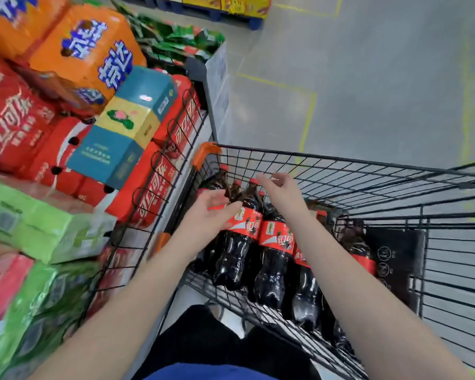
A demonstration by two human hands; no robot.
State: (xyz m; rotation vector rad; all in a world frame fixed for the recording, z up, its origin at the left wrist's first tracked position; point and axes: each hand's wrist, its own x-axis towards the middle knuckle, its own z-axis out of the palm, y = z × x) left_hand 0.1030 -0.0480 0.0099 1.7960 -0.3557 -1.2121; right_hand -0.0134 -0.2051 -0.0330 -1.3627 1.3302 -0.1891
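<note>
Hands are being held open inside the cart (340,159): left hand (209,212) is being rested on a cola bottle (232,259) at the cart's left side, right hand (283,193) empty above the caps (254,181). Loading is judged mostly done; arranging remains.

left hand (211,212): fingers straight, palm inward | right hand (283,193): fingers loosely bent, empty | forearms bare, stretched forward, hands near but apart

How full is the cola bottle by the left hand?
Full: dark drink fills the cola bottle from base to neck, and its red cap is on.
</note>
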